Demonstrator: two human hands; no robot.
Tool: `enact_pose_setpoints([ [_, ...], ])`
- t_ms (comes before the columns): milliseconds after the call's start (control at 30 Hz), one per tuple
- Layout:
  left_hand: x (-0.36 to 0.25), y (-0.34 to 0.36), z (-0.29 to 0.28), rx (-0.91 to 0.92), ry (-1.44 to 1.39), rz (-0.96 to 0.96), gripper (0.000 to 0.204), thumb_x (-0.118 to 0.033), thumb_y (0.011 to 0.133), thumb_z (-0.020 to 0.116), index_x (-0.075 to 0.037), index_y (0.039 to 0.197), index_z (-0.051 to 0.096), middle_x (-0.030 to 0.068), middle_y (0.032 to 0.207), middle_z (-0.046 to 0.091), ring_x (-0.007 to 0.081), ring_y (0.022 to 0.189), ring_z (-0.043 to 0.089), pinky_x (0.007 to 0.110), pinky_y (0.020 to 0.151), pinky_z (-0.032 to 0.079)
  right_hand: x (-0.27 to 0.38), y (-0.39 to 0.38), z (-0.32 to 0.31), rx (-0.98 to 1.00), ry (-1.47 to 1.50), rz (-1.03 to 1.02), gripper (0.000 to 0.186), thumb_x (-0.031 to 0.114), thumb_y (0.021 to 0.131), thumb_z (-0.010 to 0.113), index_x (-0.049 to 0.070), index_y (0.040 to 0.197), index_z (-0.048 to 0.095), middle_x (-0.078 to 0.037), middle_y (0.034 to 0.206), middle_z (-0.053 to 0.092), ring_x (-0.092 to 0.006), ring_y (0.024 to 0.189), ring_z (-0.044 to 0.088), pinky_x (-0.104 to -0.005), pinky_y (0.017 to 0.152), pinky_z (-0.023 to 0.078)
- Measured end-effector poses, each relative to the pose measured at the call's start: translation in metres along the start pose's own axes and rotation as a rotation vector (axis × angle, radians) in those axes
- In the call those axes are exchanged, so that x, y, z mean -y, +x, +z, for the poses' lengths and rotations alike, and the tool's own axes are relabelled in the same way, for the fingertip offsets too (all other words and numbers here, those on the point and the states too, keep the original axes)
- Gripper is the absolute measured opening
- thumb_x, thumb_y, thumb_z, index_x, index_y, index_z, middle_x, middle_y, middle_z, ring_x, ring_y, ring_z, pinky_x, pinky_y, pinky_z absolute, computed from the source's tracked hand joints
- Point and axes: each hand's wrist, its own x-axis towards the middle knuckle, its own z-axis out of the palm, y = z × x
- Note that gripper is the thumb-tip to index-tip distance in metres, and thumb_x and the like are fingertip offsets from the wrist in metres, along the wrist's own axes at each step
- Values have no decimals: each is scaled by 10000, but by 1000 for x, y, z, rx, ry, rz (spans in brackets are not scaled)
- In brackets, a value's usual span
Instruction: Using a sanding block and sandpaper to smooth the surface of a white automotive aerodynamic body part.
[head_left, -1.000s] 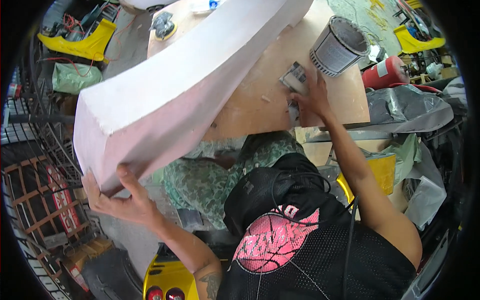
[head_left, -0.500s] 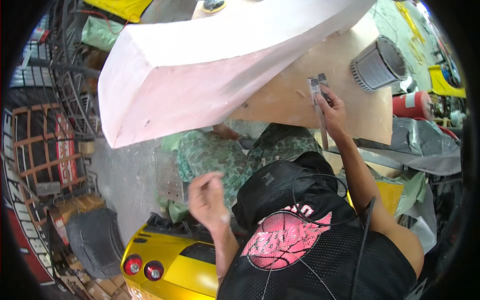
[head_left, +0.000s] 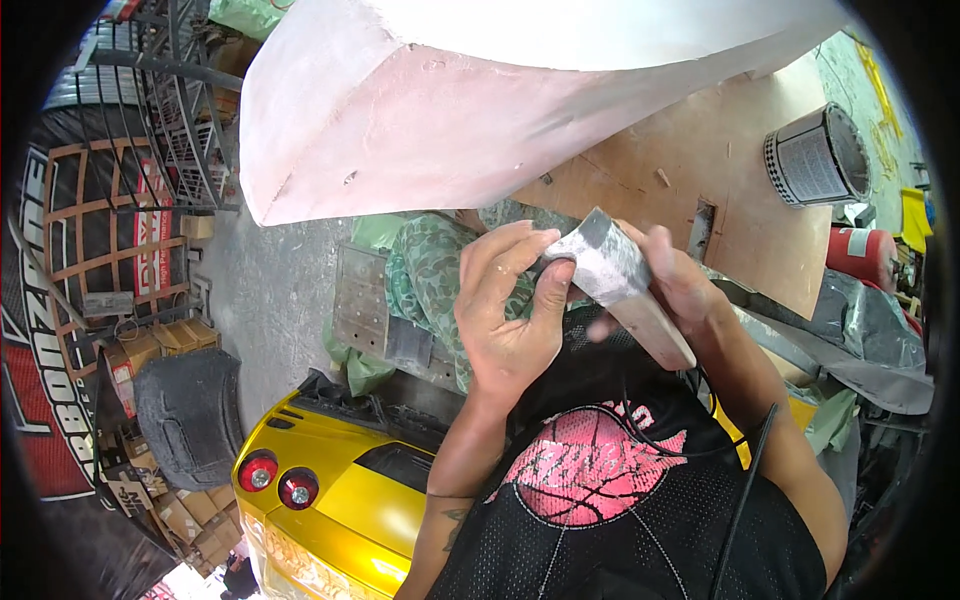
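Note:
A wooden sanding block (head_left: 640,315) wrapped in grey sandpaper (head_left: 598,262) is held in front of my chest. My right hand (head_left: 680,285) grips the block from the right side. My left hand (head_left: 510,310) pinches the sandpaper's left end with thumb and fingers. Above both hands lies a large pale pink filler-coated body panel (head_left: 450,110) resting on a plywood sheet (head_left: 740,190).
A round metal can (head_left: 815,160) stands on the plywood at the right, with a red cylinder (head_left: 865,250) beside it. A green camouflage cloth (head_left: 430,280) hangs under the panel. A yellow toy car (head_left: 330,490), a black tyre (head_left: 190,415) and metal racks (head_left: 170,130) are at the left.
My left hand let go of the panel's end and came up to the sandpaper. My right hand brought the block off the plywood toward my chest. The view has shifted closer to the panel.

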Motion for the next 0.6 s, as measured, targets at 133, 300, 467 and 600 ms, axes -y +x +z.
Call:
enact_pose_setpoints([
  [133,2,-5,-4,-25,43,10,289,-62,911,785,-16,1192,730,121,1160,694,210,1085,628,318,952,485,2,-11,7,74,-48,201,1022,426,791,881,50,1582,353,-152,1512,510,-357,1348,564,-362,903,605],
  [300,3,-6,-8,107,-97,-154,323,-5,890,785,-12,1210,737,79,1043,659,172,977,602,293,895,478,1,-16,4,-49,-178,330,1017,265,723,929,61,1563,392,-138,1435,584,-269,1271,604,-284,853,550],
  [467,3,-9,-6,61,-66,-106,312,-44,880,806,-29,1188,761,89,962,651,177,852,627,293,752,523,-2,-16,-3,23,-66,317,824,337,822,880,60,1482,471,-129,1313,656,-163,907,655,-303,703,564],
  [600,1,-13,-6,20,-45,-122,299,-63,890,806,-33,1184,760,94,963,658,184,856,625,302,759,519,-7,-16,-4,-20,-58,259,596,435,959,733,53,1374,540,-83,1151,666,-130,775,606,-310,607,549],
])
